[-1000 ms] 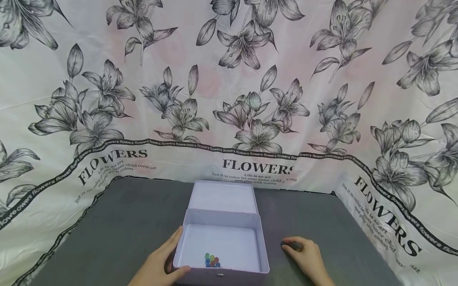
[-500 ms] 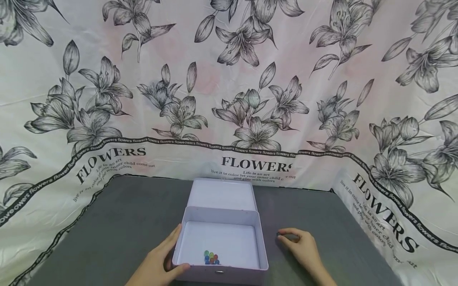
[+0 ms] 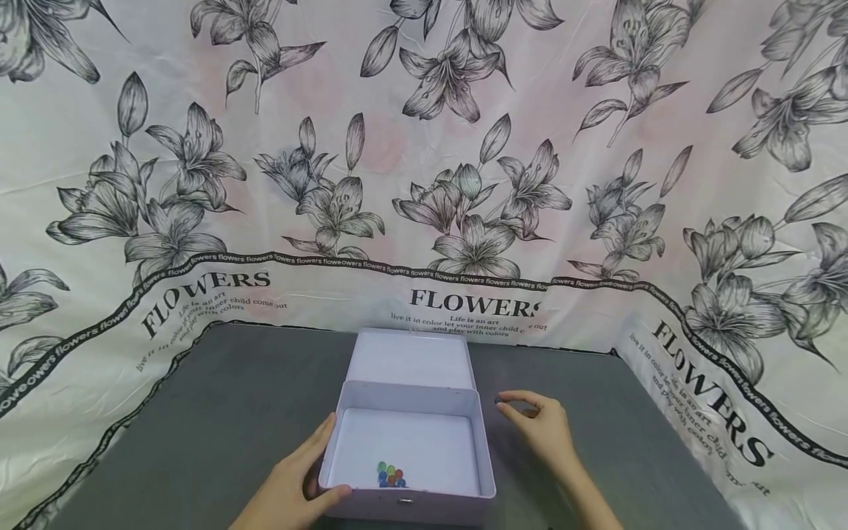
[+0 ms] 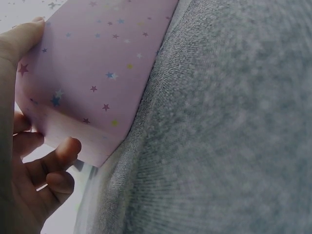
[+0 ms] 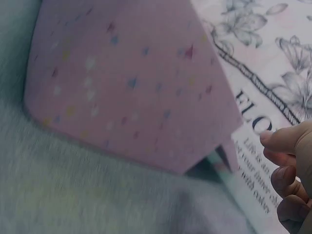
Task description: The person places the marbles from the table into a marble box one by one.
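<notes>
A lilac box with its lid folded back stands in the middle of the table; its outside is pink with small coloured stars. Inside, near the front wall, lies a cluster of several marbles in green, blue and red-brown. My left hand holds the box at its front left corner, thumb on the front rim and fingers along the left side. Right of the box, my right hand pinches a small dark marble between thumb and forefinger. That marble is hidden in the right wrist view.
A dark grey cloth covers the table. Behind it and at both sides hangs a white curtain printed with lilies and lettering. The box's right wall stands between my right hand and the marbles inside.
My right hand has moved away from me and a little left with the pinched marble, rising beside the box. My left hand keeps its hold, and the head view has shifted slightly.
</notes>
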The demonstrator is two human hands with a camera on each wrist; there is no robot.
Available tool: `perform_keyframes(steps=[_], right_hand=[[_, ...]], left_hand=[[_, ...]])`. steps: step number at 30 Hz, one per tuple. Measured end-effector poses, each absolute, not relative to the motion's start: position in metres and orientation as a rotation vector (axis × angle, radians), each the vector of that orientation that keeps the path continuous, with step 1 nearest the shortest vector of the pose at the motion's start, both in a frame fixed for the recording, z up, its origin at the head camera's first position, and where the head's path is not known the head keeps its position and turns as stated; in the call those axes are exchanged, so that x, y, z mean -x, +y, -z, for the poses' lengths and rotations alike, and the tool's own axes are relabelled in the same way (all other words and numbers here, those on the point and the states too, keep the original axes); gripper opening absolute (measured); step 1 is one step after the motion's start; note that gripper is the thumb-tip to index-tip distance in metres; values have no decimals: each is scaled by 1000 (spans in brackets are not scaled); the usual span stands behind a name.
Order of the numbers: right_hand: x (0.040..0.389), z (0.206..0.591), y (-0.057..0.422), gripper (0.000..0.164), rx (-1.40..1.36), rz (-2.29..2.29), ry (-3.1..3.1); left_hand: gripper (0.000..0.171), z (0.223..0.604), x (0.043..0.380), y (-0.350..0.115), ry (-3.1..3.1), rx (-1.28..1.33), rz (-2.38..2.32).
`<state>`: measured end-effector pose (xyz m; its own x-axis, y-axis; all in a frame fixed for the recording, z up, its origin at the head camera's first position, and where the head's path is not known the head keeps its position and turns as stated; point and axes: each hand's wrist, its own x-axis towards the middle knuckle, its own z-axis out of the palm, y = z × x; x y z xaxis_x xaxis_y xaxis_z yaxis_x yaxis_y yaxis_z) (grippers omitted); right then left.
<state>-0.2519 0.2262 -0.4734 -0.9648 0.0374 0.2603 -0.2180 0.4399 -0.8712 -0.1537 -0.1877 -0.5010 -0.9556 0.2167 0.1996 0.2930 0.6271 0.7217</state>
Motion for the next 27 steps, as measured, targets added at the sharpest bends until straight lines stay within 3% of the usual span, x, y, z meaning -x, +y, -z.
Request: perform_keyframes(steps=[27], right_hand=[[264, 445, 107, 16, -512, -1645, -2456]], left_hand=[[102, 503, 153, -188, -2722, 434, 1211]])
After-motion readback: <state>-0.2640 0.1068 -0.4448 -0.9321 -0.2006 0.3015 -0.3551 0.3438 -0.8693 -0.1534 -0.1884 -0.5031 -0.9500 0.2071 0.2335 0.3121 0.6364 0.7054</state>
